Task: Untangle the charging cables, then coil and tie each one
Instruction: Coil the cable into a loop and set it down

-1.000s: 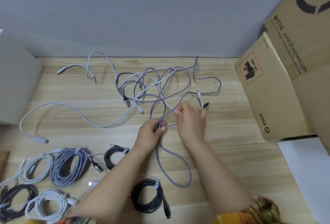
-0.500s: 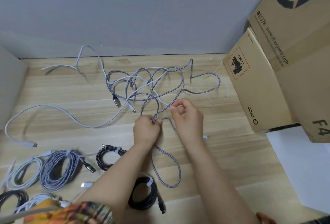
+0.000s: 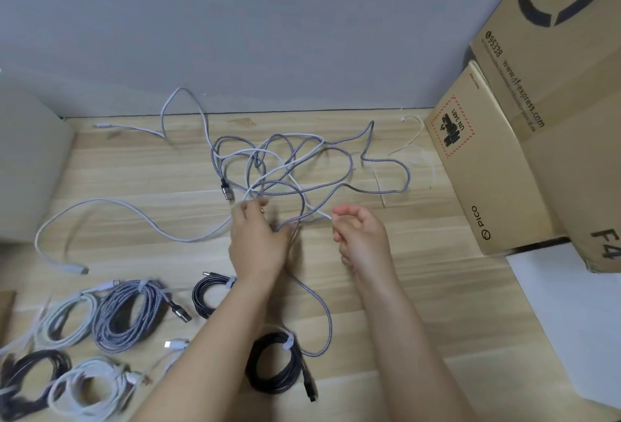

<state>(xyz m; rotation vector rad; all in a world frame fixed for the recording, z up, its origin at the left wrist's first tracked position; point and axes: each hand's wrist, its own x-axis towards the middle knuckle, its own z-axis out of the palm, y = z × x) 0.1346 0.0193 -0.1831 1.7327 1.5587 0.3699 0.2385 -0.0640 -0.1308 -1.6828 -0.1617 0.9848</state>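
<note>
My left hand (image 3: pixel 257 243) is blurred, fingers curled down over the grey braided cable (image 3: pixel 322 317) where it leaves the tangle (image 3: pixel 289 166) on the wooden table (image 3: pixel 420 287); I cannot tell whether it grips. My right hand (image 3: pixel 361 240) pinches a thin white cable (image 3: pixel 317 212) at its fingertips. Tied coils (image 3: pixel 131 314) lie lower left.

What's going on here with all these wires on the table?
A person is untangling charging cables. The left hand grips a grey braided cable and the right hand pinches a thin white one, both running into the tangle. Several coiled, tied cables already lie nearby.
</note>
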